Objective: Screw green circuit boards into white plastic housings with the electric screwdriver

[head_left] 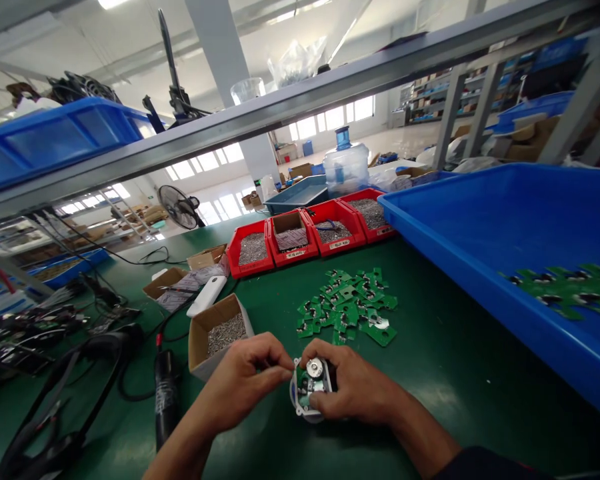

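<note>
My right hand (353, 387) is wrapped round a small white housing (311, 393) with a green circuit board and a round metal part set in it, low on the green mat. My left hand (247, 373) is pinched at the housing's left edge; what its fingertips hold is too small to make out. Just beyond the hands lies a pile of green circuit boards (347, 307). A cardboard box of small screws (220, 333) stands left of my left hand.
Red bins of metal parts (310, 237) line the back of the green mat (430, 347). A big blue tray (505, 240) with more green boards fills the right. An electric screwdriver (166, 400), cables and small boxes lie at left. A metal shelf beam (300, 100) runs overhead.
</note>
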`<state>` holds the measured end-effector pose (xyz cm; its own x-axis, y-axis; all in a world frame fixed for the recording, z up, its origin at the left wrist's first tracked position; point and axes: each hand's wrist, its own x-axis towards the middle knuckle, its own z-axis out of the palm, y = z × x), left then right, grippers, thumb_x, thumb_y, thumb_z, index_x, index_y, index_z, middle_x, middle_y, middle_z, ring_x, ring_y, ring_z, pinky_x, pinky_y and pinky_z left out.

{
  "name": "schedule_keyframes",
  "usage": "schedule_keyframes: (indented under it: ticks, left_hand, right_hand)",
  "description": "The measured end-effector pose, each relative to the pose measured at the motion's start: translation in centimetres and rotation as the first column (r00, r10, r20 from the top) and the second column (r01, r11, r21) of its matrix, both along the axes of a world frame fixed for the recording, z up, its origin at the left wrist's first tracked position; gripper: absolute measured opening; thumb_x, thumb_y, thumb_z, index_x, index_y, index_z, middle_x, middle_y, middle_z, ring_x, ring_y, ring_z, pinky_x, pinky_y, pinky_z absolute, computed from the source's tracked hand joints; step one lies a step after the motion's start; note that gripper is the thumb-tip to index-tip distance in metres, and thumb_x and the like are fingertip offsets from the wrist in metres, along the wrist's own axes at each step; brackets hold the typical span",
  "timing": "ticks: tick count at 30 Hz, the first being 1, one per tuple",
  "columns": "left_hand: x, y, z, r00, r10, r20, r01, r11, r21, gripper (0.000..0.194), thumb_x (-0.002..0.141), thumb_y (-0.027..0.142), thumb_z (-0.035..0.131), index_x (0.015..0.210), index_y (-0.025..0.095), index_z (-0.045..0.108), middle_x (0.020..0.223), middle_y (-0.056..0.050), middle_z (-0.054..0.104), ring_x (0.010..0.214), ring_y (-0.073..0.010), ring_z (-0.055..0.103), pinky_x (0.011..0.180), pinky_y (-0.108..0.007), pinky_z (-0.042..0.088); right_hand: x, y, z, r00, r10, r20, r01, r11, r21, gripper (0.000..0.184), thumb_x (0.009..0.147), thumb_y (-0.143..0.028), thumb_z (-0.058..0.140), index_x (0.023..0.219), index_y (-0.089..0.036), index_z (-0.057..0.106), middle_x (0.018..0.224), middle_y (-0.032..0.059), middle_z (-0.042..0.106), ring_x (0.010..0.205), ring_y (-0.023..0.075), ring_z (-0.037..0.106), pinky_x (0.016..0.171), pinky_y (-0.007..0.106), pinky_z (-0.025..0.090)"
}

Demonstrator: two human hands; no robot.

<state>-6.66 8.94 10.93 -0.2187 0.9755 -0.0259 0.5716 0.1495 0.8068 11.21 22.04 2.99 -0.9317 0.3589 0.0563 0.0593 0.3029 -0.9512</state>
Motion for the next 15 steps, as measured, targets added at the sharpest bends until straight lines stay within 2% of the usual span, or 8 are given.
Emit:
schedule_keyframes:
  ticks: [2,4,10,15]
  left_hand:
    - [1.7,0.3,0.0,0.996,-0.064,-0.06,0.062,0.998,-0.026,0.008,0.081,0.016,0.068,0.074,0.017,0.071,0.08,-0.001,0.068,0.076,-0.0145,0.061,0.072,-0.024,0.044]
    - [2.3,0.6,-0.3,0.993,-0.098,-0.072,0.094,0.994,-0.056,0.011,0.081,0.012,0.066,0.075,0.018,0.072,0.08,0.0,0.068,0.077,-0.014,0.062,0.073,-0.023,0.044]
    - [2.0,1.0,-0.9,0.991,-0.124,-0.046,0.121,0.99,-0.074,0.011,0.081,0.01,0.066,0.077,0.018,0.074,0.081,0.0,0.067,0.079,-0.014,0.063,0.073,-0.023,0.044]
    - [2.2,1.1,-0.3,0.977,-0.177,-0.115,0.164,0.98,-0.117,0.014,0.083,0.008,0.065,0.081,0.019,0.073,0.083,0.001,0.066,0.079,-0.0125,0.063,0.072,-0.022,0.043]
  right_hand:
    - [0.0,0.0,-0.3,1.0,-0.008,-0.017,0.009,1.0,0.005,0.035,0.064,-0.015,0.069,0.097,-0.022,0.062,0.073,-0.008,0.058,0.063,0.0096,0.048,0.055,0.018,0.036]
    - [-0.1,0.0,-0.4,1.0,-0.009,-0.028,0.009,1.0,0.006,0.034,0.064,-0.015,0.069,0.096,-0.022,0.062,0.073,-0.0084,0.057,0.063,0.0094,0.048,0.055,0.018,0.036]
    - [-0.1,-0.1,-0.3,0.999,-0.016,-0.041,0.017,1.0,0.004,0.032,0.064,-0.016,0.069,0.094,-0.022,0.062,0.071,-0.0088,0.057,0.062,0.0092,0.048,0.054,0.018,0.036]
    - [-0.1,-0.2,-0.2,0.999,-0.014,-0.04,0.013,1.0,-0.013,0.032,0.063,-0.015,0.07,0.093,-0.022,0.062,0.07,-0.009,0.057,0.061,0.0091,0.047,0.053,0.018,0.036]
